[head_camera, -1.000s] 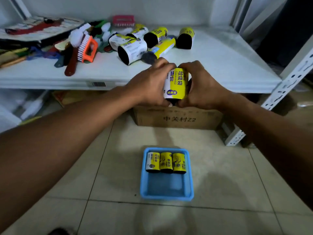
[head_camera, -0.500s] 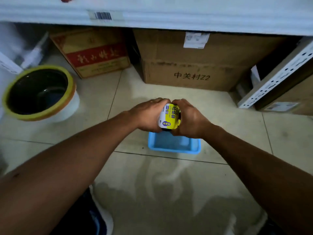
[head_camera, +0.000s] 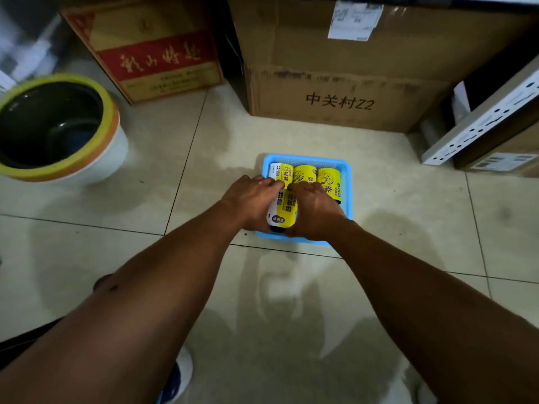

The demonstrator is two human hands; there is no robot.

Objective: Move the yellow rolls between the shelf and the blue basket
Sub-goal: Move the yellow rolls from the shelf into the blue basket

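Note:
A blue basket [head_camera: 347,182] sits on the tiled floor in front of me. Three yellow rolls lie side by side along its far wall: a left one [head_camera: 279,171], a middle one [head_camera: 304,173] and a right one [head_camera: 329,179]. A fourth yellow roll [head_camera: 282,210] with a white and purple label is down in the basket's near half. My left hand [head_camera: 253,202] grips it from the left and my right hand [head_camera: 316,213] from the right. The shelf's top is out of view.
A large cardboard box [head_camera: 335,83] stands just behind the basket, a red-labelled carton [head_camera: 151,53] to its left. A yellow-rimmed round bin [head_camera: 55,126] sits at far left. The white shelf post [head_camera: 481,123] slants at right. My shoe [head_camera: 178,374] shows at the bottom edge.
Both hands carried the roll from shelf height down into the blue basket, behind the row of three. The view tilted down, so the shelf top dropped out of sight.

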